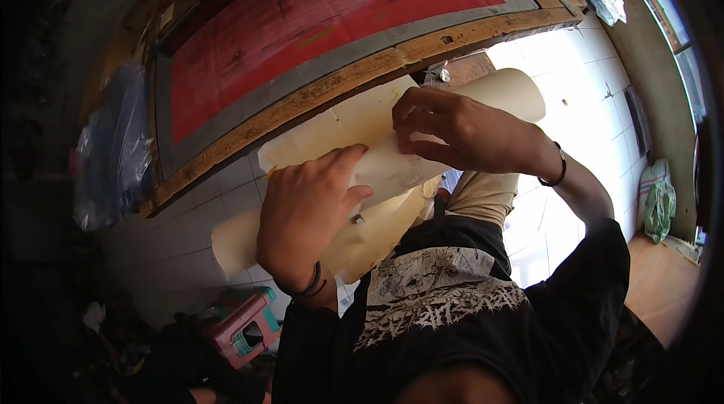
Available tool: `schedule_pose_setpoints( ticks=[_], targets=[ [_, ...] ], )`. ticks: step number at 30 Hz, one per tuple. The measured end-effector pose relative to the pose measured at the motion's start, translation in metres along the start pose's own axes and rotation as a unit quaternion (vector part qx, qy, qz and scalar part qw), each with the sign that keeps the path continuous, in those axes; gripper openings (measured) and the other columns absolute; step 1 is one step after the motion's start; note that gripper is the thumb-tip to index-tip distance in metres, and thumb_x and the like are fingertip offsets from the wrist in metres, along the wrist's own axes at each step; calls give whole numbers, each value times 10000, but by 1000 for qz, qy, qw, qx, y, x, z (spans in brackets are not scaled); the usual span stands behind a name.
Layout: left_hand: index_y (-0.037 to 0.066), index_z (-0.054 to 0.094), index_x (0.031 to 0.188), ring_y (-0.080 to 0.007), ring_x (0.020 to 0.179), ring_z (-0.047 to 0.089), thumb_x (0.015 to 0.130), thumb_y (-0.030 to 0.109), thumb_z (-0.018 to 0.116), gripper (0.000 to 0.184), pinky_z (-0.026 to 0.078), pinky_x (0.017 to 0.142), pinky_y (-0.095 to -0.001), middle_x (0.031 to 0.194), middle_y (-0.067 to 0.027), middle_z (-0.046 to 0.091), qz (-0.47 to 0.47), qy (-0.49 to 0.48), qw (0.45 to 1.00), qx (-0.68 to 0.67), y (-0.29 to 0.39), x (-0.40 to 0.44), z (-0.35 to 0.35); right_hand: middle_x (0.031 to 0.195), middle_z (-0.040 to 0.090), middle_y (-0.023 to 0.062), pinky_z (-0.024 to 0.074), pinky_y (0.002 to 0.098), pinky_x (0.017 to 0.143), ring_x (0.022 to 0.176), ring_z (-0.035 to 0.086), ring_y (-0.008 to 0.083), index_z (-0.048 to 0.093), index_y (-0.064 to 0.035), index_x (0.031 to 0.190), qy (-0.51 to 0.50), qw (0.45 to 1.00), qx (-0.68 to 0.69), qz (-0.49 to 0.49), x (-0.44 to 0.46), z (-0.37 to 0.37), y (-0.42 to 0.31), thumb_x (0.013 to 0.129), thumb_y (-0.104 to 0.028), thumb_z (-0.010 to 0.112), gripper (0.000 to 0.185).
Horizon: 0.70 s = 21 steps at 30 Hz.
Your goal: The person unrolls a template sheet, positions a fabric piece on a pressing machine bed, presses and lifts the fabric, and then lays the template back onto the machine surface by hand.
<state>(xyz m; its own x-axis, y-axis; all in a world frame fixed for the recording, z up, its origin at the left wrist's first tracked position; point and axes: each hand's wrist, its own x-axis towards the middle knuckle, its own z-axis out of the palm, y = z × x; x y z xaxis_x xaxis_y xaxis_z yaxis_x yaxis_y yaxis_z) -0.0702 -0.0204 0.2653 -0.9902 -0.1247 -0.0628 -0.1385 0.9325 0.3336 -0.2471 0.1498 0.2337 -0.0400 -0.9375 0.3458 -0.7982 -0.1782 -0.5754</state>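
Across the near middle lies a long, cream-coloured paper roll (pixel 388 172); the left hand (pixel 308 208) rests on it, thumb apart, while the right hand (pixel 461 131) curls over it, its grip unclear. Beyond stands a wood-edged table (pixel 377 67) bearing red sheeting (pixel 324 34).

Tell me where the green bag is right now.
In the head view, the green bag is at the far right, beside the wall, past the person's right hand.

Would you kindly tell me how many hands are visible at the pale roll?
2: the left hand rests on the pale roll, and the right hand is bent over it, farther right. No others show there.
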Motion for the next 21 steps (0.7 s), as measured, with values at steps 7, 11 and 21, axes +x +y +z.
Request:
schedule_pose_setpoints(
  ticks=[7, 11, 21],
  targets=[
    [112, 657, 1166, -342, 867, 671, 769, 294, 761, 450, 530, 736, -429, 998, -134, 705, -7, -14, 1000, 11, -1, 1, 0, 1102, 507, 141, 508, 371, 900, 1062, 530, 285, 602, 65, 965, -50, 992, -97, -65, 4, 10, 10, 854, -78, 651, 188],
    [94, 642, 1144, -331, 865, 682, 798, 268, 740, 399, 540, 745, -429, 1005, -116, 708, -9, -11, 1000, 13, -2, 2, -1, 1083, 515, 122, 502, 375, 881, 1018, 548, 284, 598, 35, 931, -23, 994, -83, -66, 4, 17, 12, 787, -26, 703, 189],
    [79, 639, 1133, -320, 859, 689, 809, 251, 734, 379, 546, 755, -421, 1010, -106, 709, -6, -12, 1000, 11, -5, 0, -4, 1023, 611, 113, 519, 390, 861, 991, 613, 285, 624, 1, 979, 26, 998, -37, -40, -1, 11, 15, 856, -100, 718, 185]
  ],
)
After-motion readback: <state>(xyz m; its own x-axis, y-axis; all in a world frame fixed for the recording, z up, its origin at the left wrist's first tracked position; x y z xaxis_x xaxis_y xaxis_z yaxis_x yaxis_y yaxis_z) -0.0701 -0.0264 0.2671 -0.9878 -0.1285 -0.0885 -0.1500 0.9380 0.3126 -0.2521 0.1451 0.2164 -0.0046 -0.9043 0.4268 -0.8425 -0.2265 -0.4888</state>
